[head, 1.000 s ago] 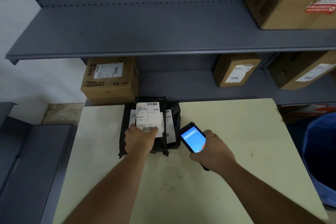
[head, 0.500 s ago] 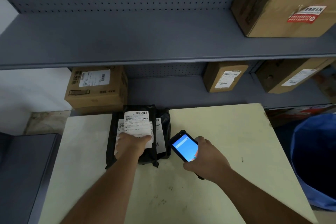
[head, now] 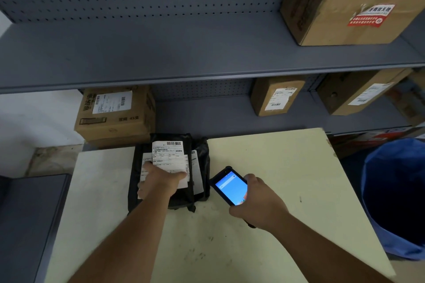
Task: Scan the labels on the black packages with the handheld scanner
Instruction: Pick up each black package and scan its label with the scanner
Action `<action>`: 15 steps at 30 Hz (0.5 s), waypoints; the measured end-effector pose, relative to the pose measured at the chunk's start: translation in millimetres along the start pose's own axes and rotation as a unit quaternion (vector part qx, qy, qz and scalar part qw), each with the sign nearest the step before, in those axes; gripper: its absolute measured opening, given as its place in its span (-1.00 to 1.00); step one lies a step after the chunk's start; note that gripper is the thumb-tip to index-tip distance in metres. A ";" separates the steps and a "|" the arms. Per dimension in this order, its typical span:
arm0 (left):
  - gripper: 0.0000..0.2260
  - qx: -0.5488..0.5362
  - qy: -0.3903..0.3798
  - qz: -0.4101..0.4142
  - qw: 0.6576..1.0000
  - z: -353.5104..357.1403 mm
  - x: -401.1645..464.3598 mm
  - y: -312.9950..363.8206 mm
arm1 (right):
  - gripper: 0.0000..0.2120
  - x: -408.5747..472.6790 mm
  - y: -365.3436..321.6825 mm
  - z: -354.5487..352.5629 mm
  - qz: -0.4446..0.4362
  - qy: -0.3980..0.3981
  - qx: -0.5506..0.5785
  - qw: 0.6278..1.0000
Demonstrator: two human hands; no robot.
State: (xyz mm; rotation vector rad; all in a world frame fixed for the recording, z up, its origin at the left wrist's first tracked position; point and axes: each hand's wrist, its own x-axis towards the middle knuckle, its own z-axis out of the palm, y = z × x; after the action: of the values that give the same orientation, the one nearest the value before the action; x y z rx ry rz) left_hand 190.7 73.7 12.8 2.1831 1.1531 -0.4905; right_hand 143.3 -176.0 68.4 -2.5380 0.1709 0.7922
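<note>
- Black packages (head: pixel 184 195) sit stacked at far edge of the desk (head: pixel 264 167), toward its left corner; white labels (head: pixel 169 156) face up, top one w/ barcode at its far end.
- Left hand (head: pixel 158 181) lies flat on top label, fingers spread, pressing down, not gripping.
- Right hand (head: pixel 257 202) is wrapped round the handheld scanner (head: pixel 230 187), just beside the stack's right edge; blue screen lit, facing up.
- Cardboard boxes (head: pixel 115 117) on grey shelf (head: pixel 184 53) behind desk.
- Blue bin (head: pixel 395 197) off desk's right edge.
</note>
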 end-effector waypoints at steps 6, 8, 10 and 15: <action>0.00 0.012 -0.005 -0.004 1.000 -4.6 -3.2 6.9 | -0.28 -5.0 4.8 -4.5 -0.001 -0.004 0.007 1.000; -0.11 -0.002 -0.008 -0.009 1.000 -4.9 -3.4 7.6 | -0.27 -7.5 5.4 -7.4 -0.002 -0.003 0.005 1.000; -0.26 -0.058 -0.023 -0.005 0.998 -4.5 -0.7 6.6 | -0.28 -10.2 5.6 -10.8 -0.003 -0.001 0.004 1.000; -0.63 -0.137 -0.052 0.028 0.989 -10.1 -14.4 8.2 | -0.32 -17.7 5.3 -19.4 -0.010 0.000 0.001 1.000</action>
State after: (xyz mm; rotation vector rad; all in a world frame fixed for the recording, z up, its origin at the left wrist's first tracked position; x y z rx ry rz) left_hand 190.0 68.2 31.4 1.9242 1.0351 -0.3927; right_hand 137.2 -190.2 90.3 -2.5340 0.1472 0.7846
